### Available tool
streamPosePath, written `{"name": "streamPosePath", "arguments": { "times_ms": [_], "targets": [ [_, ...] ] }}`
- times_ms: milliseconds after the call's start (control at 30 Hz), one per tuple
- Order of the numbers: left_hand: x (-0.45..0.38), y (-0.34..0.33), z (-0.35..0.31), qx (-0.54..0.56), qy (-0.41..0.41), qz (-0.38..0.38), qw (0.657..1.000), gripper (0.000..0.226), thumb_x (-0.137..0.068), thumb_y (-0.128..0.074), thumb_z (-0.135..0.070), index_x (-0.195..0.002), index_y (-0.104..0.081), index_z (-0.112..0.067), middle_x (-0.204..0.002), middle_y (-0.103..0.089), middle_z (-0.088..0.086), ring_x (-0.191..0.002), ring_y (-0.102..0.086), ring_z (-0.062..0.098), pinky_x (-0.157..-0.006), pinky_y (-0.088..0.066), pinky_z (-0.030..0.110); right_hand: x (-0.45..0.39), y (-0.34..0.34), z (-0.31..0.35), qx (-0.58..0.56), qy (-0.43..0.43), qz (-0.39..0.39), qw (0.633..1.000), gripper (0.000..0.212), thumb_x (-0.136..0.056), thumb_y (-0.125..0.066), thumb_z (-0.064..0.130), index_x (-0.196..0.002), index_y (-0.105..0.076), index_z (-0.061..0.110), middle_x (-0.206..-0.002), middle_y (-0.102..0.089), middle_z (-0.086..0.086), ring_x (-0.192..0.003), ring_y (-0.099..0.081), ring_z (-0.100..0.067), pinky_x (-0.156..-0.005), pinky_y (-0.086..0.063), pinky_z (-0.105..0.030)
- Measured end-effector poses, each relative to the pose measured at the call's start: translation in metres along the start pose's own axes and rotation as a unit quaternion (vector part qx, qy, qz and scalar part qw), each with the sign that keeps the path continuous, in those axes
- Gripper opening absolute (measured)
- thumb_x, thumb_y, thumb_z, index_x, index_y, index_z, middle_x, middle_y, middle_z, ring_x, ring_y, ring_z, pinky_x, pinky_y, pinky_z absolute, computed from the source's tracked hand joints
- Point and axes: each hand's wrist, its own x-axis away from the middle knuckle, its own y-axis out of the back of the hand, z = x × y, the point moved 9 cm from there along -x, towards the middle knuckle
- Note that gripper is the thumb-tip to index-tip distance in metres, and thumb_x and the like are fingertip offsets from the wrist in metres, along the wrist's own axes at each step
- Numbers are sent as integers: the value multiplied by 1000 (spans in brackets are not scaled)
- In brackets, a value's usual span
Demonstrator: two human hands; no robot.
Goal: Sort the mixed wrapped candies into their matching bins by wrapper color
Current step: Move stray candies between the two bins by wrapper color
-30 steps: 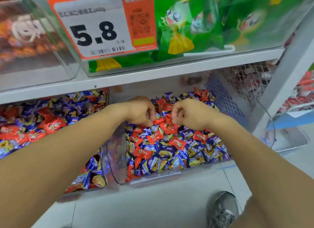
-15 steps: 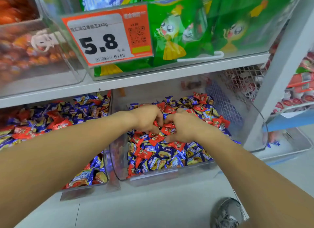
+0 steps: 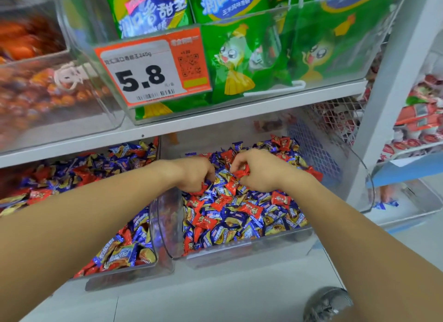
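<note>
Two clear plastic bins sit side by side on the lower shelf, both heaped with small wrapped candies in mixed red and blue-and-gold wrappers. Landmark: the right-hand bin [image 3: 242,246], under the orange price tag [image 3: 153,66] reading 5.8. Its pile [image 3: 239,216] is mostly blue-gold, glossy, twisted or crimped at the ends, with red pieces scattered across the top and a small cluster of red at the far right corner. Left of it, the second bin [image 3: 129,275] holds the same mix, red showing mainly along its left part and near front.

Both forearms reach in from the near side, over the bin's front wall, wrists level, knuckles up. Left hand [image 3: 195,173] is over the bin's far left part, fingers curled down into the pile; red wrappers show at its fingertips, but whether it has hold of one I cannot tell. Right hand [image 3: 260,169] is just right of it, at the bin's far middle, thumb and forefinger pinching a red candy [image 3: 241,173] slightly above the heap, remaining fingers curled. Hands near each other, not touching.

Above the bin, on the next shelf: a clear bin of green snack bags [image 3: 239,58]. Right of the bin: white shelf upright [image 3: 393,86]. Near side, on the floor: grey shoe [image 3: 328,305]
</note>
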Motion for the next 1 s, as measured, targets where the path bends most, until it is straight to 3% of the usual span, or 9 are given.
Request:
{"name": "streamPosePath", "arguments": {
  "times_ms": [67,133,233,300,500,633,733,867,1000],
  "targets": [
    [0,-10,-4,-19,-2,37,999,70,-82,-78,-26,-144,-46,-20,-143,-50,0,-127,-50,20,-100,-41,27,-6,-17,2,30,-4,22,999,23,-86,-69,12,-102,-64,27,-121,-55,4,-95,-61,-16,-84,-53,-34],
    [1,-14,-5,-17,0,54,998,88,-72,-84,-40,-146,-41,-20,-147,-45,1,-131,-46,22,-105,-40,30,-11,-28,4,60,-11,23,998,33,-81,-78,20,-109,-62,24,-120,-47,0,-100,-54,-20,-82,-46,-30],
    [3,-15,-5,-5,-2,64,998,99,-64,-87,-47,-146,-40,-19,-145,-46,2,-129,-47,23,-106,-41,31,-14,-37,6,105,-24,18,994,57,-78,-83,30,-128,-57,18,-126,-42,-8,-112,-52,-29,-88,-44,-34],
    [4,-17,-5,-6,2,64,998,100,-63,-88,-46,-146,-40,-18,-143,-46,3,-127,-48,24,-104,-41,31,-16,-35,11,126,-8,3,992,47,-83,-78,25,-126,-62,13,-128,-49,-10,-116,-51,-26,-91,-45,-33],
    [2,-11,-1,-2,-11,9,1000,59,-70,-86,-35,-122,-61,-22,-115,-63,0,-98,-61,18,-81,-51,29,-18,-32,8,120,5,11,993,22,-87,-67,11,-109,-65,9,-113,-57,-9,-102,-56,-25,-75,-46,-33],
    [5,-10,4,46,-4,10,999,48,-69,-87,-35,-111,-66,-25,-110,-69,-3,-84,-68,12,-84,-54,30,-17,-25,0,79,-11,30,996,16,-84,-63,2,-99,-66,6,-100,-65,-9,-94,-60,-28,-73,-51,-41],
    [10,-5,4,91,1,4,996,42,-72,-86,-31,-108,-68,-20,-100,-70,-4,-59,-68,5,-62,-52,21,-15,-18,-7,46,-18,37,998,16,-81,-67,5,-96,-69,9,-88,-63,1,-86,-61,-24,-74,-54,-36],
    [20,15,4,73,-6,-18,997,33,-79,-81,-28,-109,-68,-24,-98,-67,-10,-75,-67,10,-66,-47,19,-15,-18,-8,25,-15,38,999,14,-80,-75,14,-93,-70,13,-88,-63,0,-78,-61,-16,-73,-55,-33],
    [26,15,5,43,-17,0,999,23,-82,-78,-25,-102,-67,-31,-93,-64,-8,-73,-59,10,-64,-46,24,-19,-27,-4,60,5,55,997,36,-80,-75,19,-115,-67,20,-112,-62,-2,-101,-60,-23,-85,-54,-37]
  ]
}}
